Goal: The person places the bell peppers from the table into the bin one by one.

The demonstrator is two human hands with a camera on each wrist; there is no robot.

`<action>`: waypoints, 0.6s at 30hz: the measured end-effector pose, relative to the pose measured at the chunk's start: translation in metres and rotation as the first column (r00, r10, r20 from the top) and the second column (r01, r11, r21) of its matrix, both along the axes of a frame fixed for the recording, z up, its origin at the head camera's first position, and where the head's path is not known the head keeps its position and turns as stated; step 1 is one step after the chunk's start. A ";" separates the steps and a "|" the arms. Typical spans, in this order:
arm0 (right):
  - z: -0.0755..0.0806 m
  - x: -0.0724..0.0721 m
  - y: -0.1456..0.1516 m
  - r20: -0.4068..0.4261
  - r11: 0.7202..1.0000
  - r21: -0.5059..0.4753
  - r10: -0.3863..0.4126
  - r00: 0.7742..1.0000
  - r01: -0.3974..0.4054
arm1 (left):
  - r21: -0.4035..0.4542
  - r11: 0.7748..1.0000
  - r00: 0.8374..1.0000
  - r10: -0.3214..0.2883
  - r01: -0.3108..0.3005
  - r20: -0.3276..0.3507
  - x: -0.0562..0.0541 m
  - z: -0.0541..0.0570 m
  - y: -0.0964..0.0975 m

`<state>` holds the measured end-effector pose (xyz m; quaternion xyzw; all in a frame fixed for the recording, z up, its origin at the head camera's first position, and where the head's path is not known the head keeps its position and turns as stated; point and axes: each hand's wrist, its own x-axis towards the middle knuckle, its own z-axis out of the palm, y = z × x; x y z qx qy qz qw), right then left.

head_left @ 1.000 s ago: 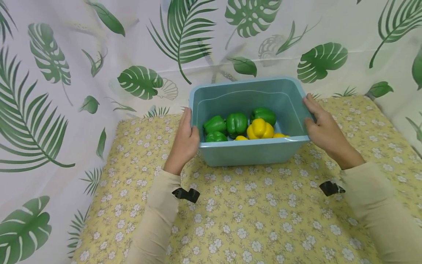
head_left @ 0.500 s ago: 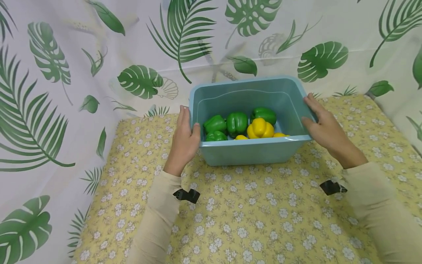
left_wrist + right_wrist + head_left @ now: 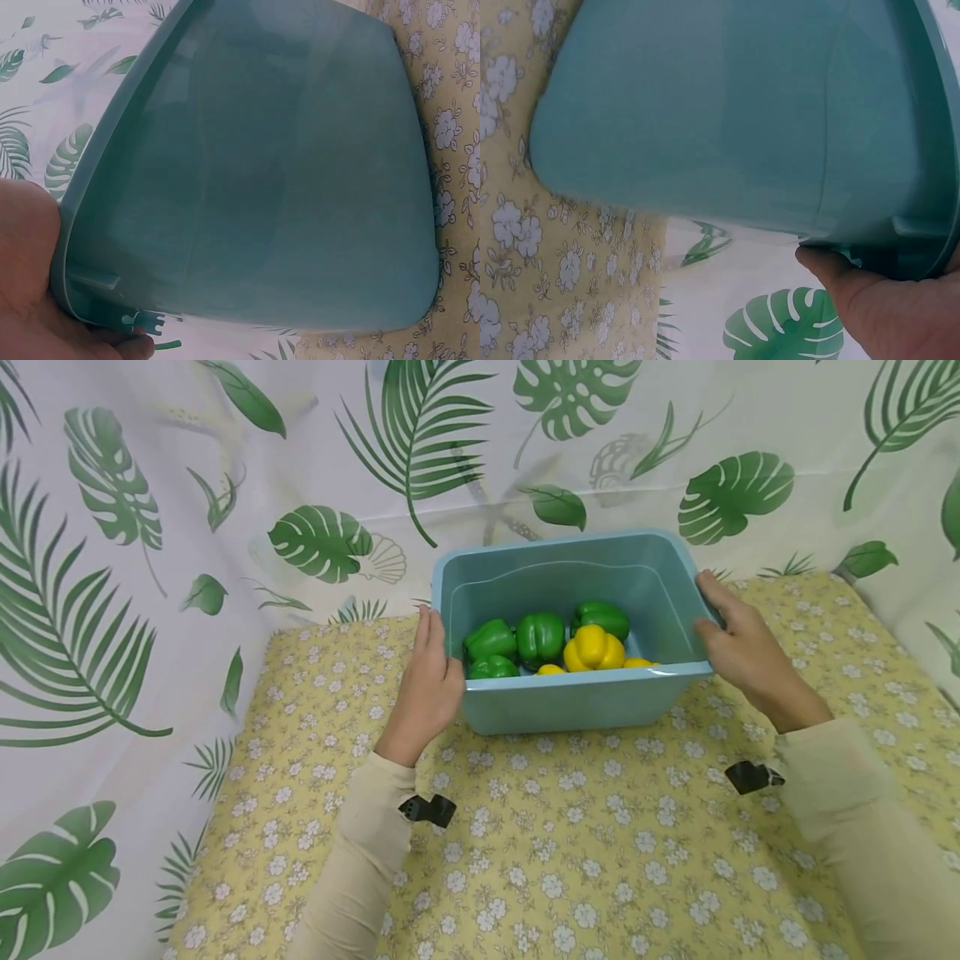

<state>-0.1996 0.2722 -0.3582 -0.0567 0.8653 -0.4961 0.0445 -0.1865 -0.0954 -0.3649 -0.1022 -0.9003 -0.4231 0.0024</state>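
Note:
A blue-green plastic bin (image 3: 570,702) stands on the cloth near the back wall. Inside it lie several green bell peppers (image 3: 540,639) and several yellow bell peppers (image 3: 594,648); the front wall partly hides the nearest ones. My left hand (image 3: 426,689) grips the bin's left rim, and in the left wrist view its fingertips (image 3: 135,346) reach beneath the rim. At the opposite end, my right hand (image 3: 753,652) holds the right rim. The right wrist view shows a finger (image 3: 832,266) tucked under that rim beside the bin's outer wall (image 3: 705,112).
A yellow floral cloth (image 3: 555,843) covers the table. Behind the bin and along the left hangs a white curtain (image 3: 315,460) printed with green leaves. Black straps (image 3: 429,810) are worn at both wrists, over beige sleeves (image 3: 352,860).
My left hand has shifted slightly right and toward me along the rim, its thumb now lower. The right hand has adjusted a little. The bin and peppers have barely moved.

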 end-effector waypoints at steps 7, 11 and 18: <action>0.000 0.003 -0.003 0.010 1.000 -0.022 -0.016 1.000 0.016 | -0.023 1.000 1.000 -0.011 0.011 0.007 -0.002 0.001 -0.001; 0.001 0.004 -0.003 0.008 0.999 -0.028 -0.039 0.999 0.039 | -0.026 1.000 1.000 -0.015 0.015 0.005 -0.002 0.002 0.001; 0.001 0.007 -0.004 -0.034 0.997 -0.016 -0.077 0.996 0.076 | -0.115 0.993 0.997 -0.002 -0.007 -0.079 0.003 0.003 0.000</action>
